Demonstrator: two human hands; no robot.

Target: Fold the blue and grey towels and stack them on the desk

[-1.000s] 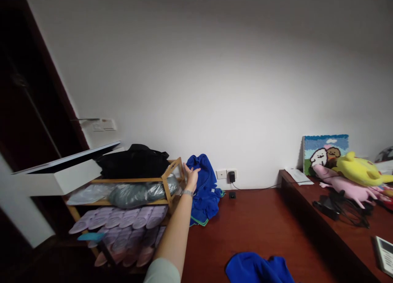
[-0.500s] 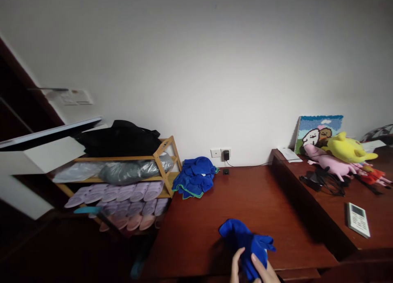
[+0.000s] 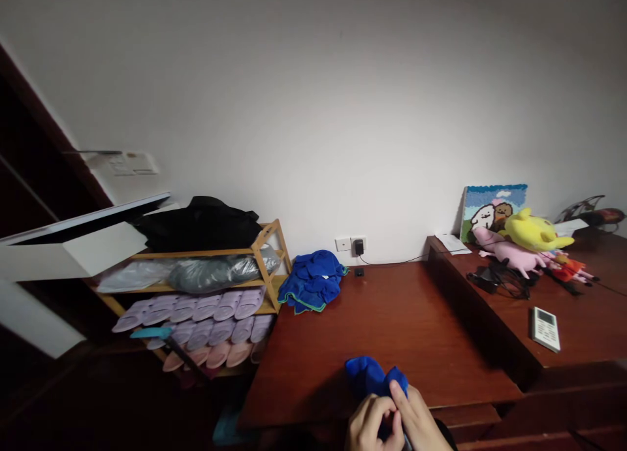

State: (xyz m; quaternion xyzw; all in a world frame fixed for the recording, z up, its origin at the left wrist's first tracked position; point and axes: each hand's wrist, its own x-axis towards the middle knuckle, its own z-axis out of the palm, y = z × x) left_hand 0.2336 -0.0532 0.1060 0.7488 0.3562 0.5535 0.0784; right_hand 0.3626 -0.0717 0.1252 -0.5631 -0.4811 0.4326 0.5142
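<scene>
Since a second ago, the left hand [image 3: 368,423] has come back from the green-edged blue cloth heap [image 3: 313,281], now slumped lower, to meet the right hand [image 3: 420,421]. The reddish-brown wooden desk [image 3: 386,320] bears that heap at its far left, beside the wooden shoe rack [image 3: 265,279]. At the near edge, both hands, fingers mostly closed, grip a smaller bunched blue cloth [image 3: 366,376].
</scene>
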